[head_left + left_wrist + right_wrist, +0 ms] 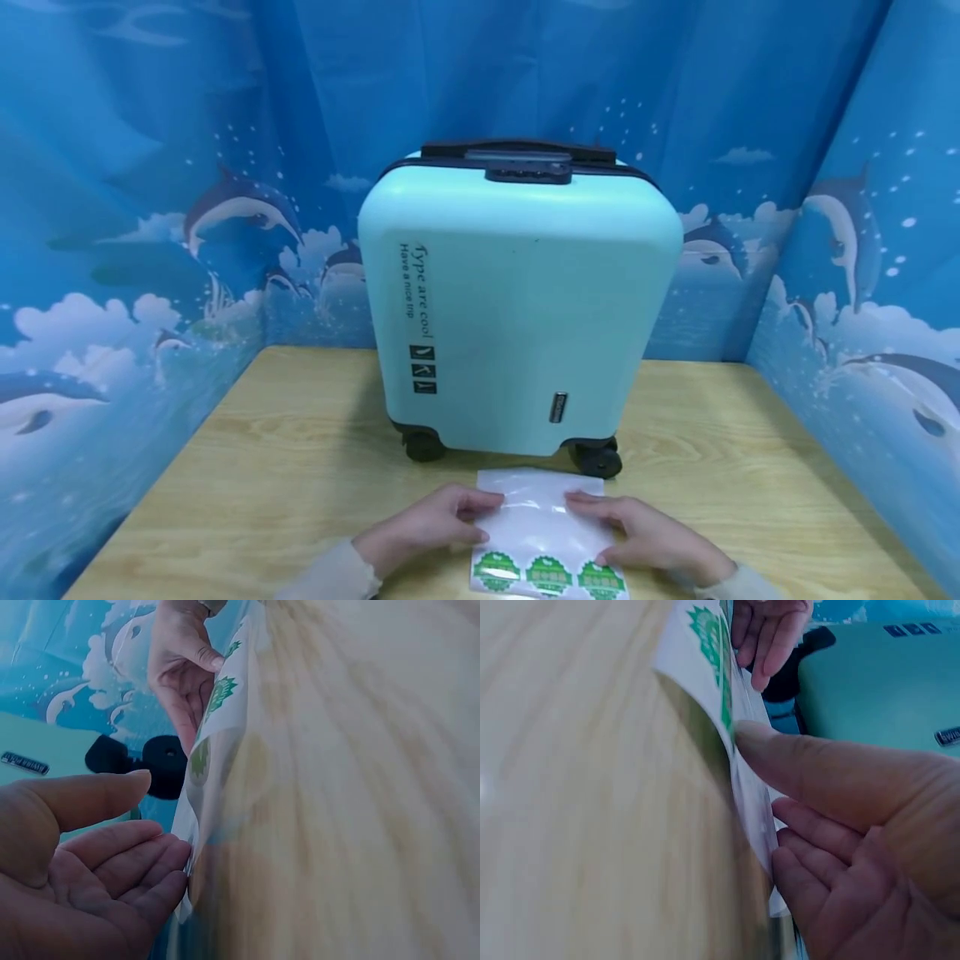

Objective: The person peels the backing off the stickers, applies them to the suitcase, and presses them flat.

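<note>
Sticker sheet [525,521]: located between the hands, above the table [247,500], near edge bowed upward. Left hand [435,525]: thumb apart from the fingers, fingertips meeting the sheet's left edge; no pinch visible. Right hand [648,537]: spread, thumb at the near right sticker, fingers along the right edge.

Caution, slipping: contact at the edges appears light, so the sheet could slide or drop on one side if one hand moves alone. Caution, creasing: pushing the hands toward each other would likely deepen the bow and fold the sheet. Caution, sticker damage: thumb pressure on the bent near edge could lift or wrinkle a sticker. Caution, obstruction: the suitcase [517,308] stands just beyond the hands; pushing the sheet forward could jam it against the wheels [424,446].

Visible count: sheet, one; green stickers [549,575], three, in a row on the side nearest the person; suitcase, one; wheels, two; nameplate [558,407], one; black squares [423,371], three; table, one; hands, two.
</note>
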Demonstrator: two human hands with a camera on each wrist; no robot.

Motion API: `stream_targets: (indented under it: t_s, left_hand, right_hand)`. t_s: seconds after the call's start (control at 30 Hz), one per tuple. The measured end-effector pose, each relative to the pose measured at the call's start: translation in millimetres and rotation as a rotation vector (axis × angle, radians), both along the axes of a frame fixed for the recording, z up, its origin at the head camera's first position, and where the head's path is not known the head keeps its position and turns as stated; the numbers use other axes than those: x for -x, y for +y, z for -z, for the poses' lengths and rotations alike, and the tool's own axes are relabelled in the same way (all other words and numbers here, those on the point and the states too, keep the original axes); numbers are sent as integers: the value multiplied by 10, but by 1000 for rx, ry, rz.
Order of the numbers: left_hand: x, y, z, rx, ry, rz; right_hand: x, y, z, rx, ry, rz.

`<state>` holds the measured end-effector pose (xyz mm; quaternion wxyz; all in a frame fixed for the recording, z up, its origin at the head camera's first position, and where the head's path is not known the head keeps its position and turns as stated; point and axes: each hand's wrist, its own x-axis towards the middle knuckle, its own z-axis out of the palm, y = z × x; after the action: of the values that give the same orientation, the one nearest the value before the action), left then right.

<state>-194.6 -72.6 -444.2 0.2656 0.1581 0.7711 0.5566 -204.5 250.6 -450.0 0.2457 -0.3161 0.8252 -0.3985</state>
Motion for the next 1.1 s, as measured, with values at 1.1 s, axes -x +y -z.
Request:
stream_targets:
  t_s: [1.1]
  left_hand:
    - [3, -339, -49, -40, -66, -65]
  right_hand:
    - [80, -440, -87, -71, 77, 72]
